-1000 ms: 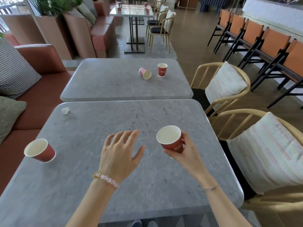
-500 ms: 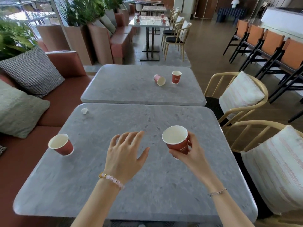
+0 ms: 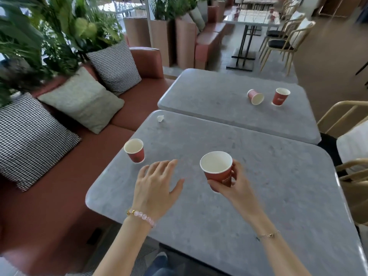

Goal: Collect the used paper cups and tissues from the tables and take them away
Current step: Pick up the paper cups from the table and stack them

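My right hand [image 3: 236, 185] grips a red paper cup [image 3: 218, 169], held upright just above the near grey table [image 3: 258, 196]. My left hand [image 3: 157, 186] hovers over the same table with fingers spread, holding nothing. A second red cup [image 3: 135, 150] stands upright near the table's left edge, a little ahead of my left hand. A crumpled white tissue [image 3: 160, 118] lies at the far left corner. On the far table [image 3: 219, 96] one red cup [image 3: 255, 97] lies on its side and another [image 3: 280, 96] stands upright beside it.
A red sofa [image 3: 59, 186] with several cushions runs along the left, with plants behind it. Wooden chairs [image 3: 346, 124] with pale cushions stand at the right of both tables. More tables and chairs are further back.
The view has swung left and tilted, bringing the sofa and plants into sight. My left hand has moved left toward the standing cup. My right hand still holds its cup.
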The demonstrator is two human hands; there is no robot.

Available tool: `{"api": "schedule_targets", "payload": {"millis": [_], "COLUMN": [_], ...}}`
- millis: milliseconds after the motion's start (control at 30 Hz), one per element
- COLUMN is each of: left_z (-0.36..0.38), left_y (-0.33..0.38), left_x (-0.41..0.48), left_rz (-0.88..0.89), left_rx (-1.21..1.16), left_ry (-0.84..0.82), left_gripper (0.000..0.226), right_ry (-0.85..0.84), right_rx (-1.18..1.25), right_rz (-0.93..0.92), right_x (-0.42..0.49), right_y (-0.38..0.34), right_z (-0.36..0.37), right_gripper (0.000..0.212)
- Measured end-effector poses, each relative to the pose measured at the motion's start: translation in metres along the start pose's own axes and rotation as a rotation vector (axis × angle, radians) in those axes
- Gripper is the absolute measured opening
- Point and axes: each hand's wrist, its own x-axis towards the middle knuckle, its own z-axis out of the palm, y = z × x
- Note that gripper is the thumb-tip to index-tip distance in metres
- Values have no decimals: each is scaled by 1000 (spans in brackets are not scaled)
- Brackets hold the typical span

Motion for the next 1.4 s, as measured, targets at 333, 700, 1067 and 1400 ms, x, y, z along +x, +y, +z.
{"api": "schedule_targets", "payload": {"millis": [333,700,1067,1400], "left_z": [11,48,121,163], "left_y": [-114,-209,-246,-236], "left_x": [14,12,23,52], "left_rz": [-18,-76,-524,-658], "left_rx": [-50,-226,-797,-1077], "left_ry": [37,-72,-159,-155], "left_gripper": [50,51,91,101], "right_ry": [2,64,131,187], "right_rx": [-24,-53,-46,-32], "right_rz": [44,106,186,228], "right_x": [38,57,76,72], "right_y": [-19,-19,-30,-26], "right_z": [101,189,205,201], "right_gripper": [67,63,64,64]}}
